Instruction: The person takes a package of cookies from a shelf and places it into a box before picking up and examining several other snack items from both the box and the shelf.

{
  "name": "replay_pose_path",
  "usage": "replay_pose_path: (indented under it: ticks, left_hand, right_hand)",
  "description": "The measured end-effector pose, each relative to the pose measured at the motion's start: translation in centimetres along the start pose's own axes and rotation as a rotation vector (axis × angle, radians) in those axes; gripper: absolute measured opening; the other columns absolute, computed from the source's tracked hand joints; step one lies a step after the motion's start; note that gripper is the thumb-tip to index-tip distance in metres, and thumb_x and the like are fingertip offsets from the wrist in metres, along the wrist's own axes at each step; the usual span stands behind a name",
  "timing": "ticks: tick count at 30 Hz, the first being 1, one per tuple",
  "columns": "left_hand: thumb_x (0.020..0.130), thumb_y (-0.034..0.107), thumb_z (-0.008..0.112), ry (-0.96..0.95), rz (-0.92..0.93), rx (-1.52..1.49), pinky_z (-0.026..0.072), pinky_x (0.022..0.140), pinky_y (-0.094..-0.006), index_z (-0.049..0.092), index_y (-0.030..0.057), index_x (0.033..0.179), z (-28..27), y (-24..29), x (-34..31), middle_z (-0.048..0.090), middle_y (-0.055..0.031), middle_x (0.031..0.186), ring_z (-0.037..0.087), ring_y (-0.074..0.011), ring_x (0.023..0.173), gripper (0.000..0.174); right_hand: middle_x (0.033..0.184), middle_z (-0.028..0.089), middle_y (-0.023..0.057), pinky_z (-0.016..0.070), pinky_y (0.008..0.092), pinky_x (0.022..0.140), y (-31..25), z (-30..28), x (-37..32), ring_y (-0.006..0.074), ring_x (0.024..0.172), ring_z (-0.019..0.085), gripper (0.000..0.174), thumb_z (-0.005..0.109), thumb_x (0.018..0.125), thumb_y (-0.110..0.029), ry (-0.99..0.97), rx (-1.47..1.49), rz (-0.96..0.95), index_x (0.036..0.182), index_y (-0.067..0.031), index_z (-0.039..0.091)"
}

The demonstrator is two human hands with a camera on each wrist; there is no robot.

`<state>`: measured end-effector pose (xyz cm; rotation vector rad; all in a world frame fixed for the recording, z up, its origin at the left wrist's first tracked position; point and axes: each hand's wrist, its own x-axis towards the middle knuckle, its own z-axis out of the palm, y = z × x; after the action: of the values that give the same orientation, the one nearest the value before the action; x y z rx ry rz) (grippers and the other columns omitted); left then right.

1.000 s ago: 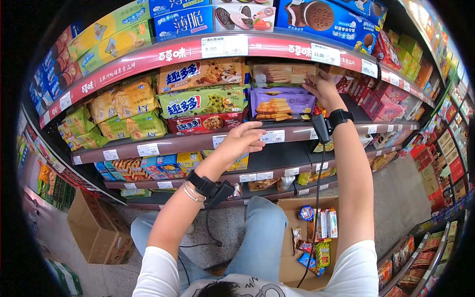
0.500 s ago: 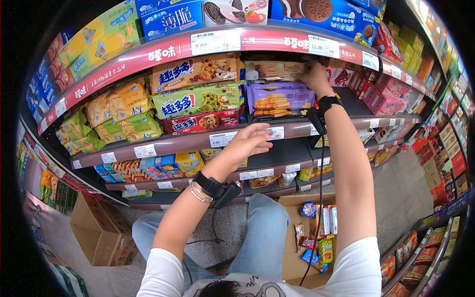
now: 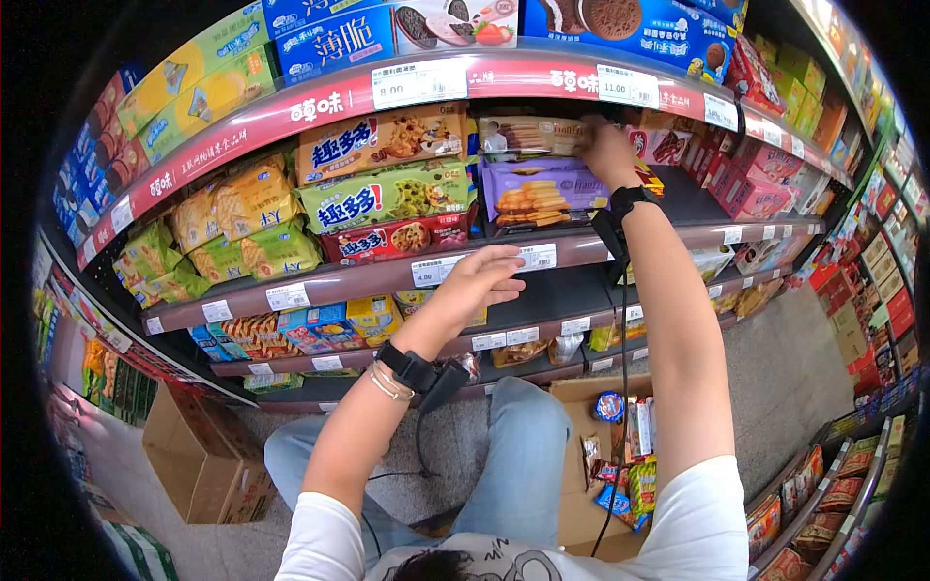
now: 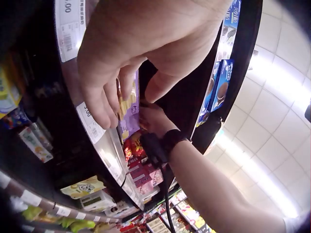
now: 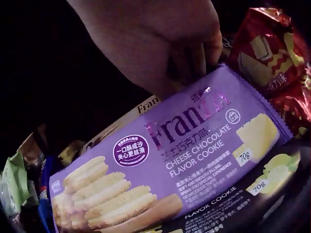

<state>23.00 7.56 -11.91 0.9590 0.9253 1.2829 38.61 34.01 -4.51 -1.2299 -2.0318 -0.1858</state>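
Tan cookie pack (image 3: 528, 137) not yet out, sitting above purple pack (image 3: 548, 192) near shelf (image 3: 383, 274) front edge, right hand (image 3: 610, 158) bent at its right end, grip can't tell; left hand (image 3: 477, 288) loosely open; snacks (image 3: 609, 407) already in carton (image 3: 573, 513).

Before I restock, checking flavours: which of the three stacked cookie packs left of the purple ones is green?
The middle pack, under the orange pack, over the red pack.

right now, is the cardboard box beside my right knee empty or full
Partly filled: snack packs lie inside the open-topped cardboard box, with bare cardboard showing beside them.
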Motion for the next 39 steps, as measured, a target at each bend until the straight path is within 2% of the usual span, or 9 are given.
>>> replay_pose_path:
  ticks: [8,13,18,23,26,30,32,37,39]
  left_hand:
    - [0.091,0.016,0.056,0.182,0.099,-0.128,0.0507,0.083,-0.0336,0.051,0.0044,0.119,1.1,0.8,2.5,0.059,-0.0088,0.113,0.06,-0.0199,0.096,0.031]
    - [0.091,0.019,0.055,0.293,0.24,-0.217,0.0479,0.071,-0.0275,0.057,0.0114,0.107,2.2,1.5,3.0,0.062,-0.0009,0.099,0.059,-0.0117,0.085,0.017]
    - [0.091,0.019,0.055,0.309,0.26,-0.238,0.047,0.071,-0.0279,0.057,0.0108,0.105,5.2,1.0,2.5,0.06,-0.0002,0.095,0.057,-0.0115,0.083,0.017]
    - [0.09,0.019,0.056,0.181,0.076,-0.246,0.047,0.071,-0.0277,0.058,0.0106,0.104,9.6,-5.1,2.3,0.06,-0.0003,0.093,0.056,-0.0114,0.082,0.017]
    - [0.09,0.018,0.055,0.1,-0.112,-0.251,0.0471,0.071,-0.0277,0.057,0.0119,0.103,12.5,-11.5,2.3,0.06,0.0001,0.092,0.057,-0.0106,0.08,0.015]
    - [0.092,0.018,0.052,0.088,-0.405,-0.139,0.0482,0.069,-0.0255,0.057,0.0125,0.105,15.2,-20.9,2.2,0.062,0.001,0.094,0.058,-0.0091,0.08,0.015]
    - [0.092,0.018,0.052,0.054,-0.479,-0.067,0.0488,0.068,-0.0254,0.057,0.0126,0.106,15.7,-25.5,1.9,0.062,0.0008,0.096,0.058,-0.0091,0.08,0.016]
    - [0.092,0.019,0.052,0.058,-0.662,0.075,0.0474,0.069,-0.0259,0.057,0.0127,0.107,14.9,-33.6,1.4,0.062,0.0004,0.098,0.058,-0.0092,0.081,0.017]
    - [0.091,0.02,0.054,0.069,-0.709,0.232,0.0454,0.069,-0.0258,0.056,0.012,0.107,15.5,-34.8,1.7,0.062,0.0,0.099,0.058,-0.0097,0.082,0.018]
  right_hand:
    - [0.092,0.067,0.0104,0.05,0.0434,0.077,-0.3,-1.0,-2.0,0.0313,0.091,0.062,0.027,0.071,0.072,-0.021,0.25,0.031,-0.069,0.098,-0.0131,0.066]
    - [0.086,0.067,0.0154,0.0486,0.0378,0.075,-1.9,-3.3,-5.8,0.0309,0.083,0.064,0.018,0.069,0.074,-0.02,0.308,0.47,-0.025,0.084,-0.0052,0.067]
    - [0.082,0.067,0.0108,0.0482,0.0318,0.073,-2.7,-6.4,-14.7,0.0231,0.076,0.064,0.017,0.069,0.077,-0.012,0.287,0.666,0.025,0.089,-0.0023,0.065]
    - [0.083,0.067,0.0036,0.0478,0.0229,0.07,1.6,-6.8,-26.3,0.0084,0.077,0.061,0.014,0.066,0.084,-0.01,0.13,0.953,0.379,0.091,0.0007,0.063]
    - [0.084,0.065,0.0027,0.0475,0.021,0.068,5.7,-5.4,-33.9,0.007,0.077,0.059,0.013,0.064,0.086,-0.007,0.082,1.13,0.62,0.096,0.0001,0.061]
    - [0.082,0.065,0.0049,0.0472,0.0215,0.064,12.2,-1.1,-46.3,0.0099,0.072,0.06,0.014,0.065,0.084,-0.008,0.099,1.083,0.999,0.095,0.0001,0.062]
    - [0.082,0.064,0.0024,0.0456,0.0225,0.057,16.1,3.7,-55.2,0.0082,0.069,0.058,0.01,0.061,0.085,-0.008,0.095,0.876,1.048,0.094,-0.0029,0.063]
    - [0.069,0.061,0.0036,0.0412,0.0251,0.044,17.3,5.9,-66.3,0.0105,0.052,0.055,0.01,0.061,0.082,-0.011,-0.133,0.763,1.607,0.09,-0.0036,0.061]
    - [0.069,0.061,0.0039,0.0401,0.0245,0.042,18.2,8.3,-70.4,0.0104,0.05,0.053,0.011,0.063,0.081,-0.013,-0.185,0.661,1.675,0.089,-0.0045,0.062]
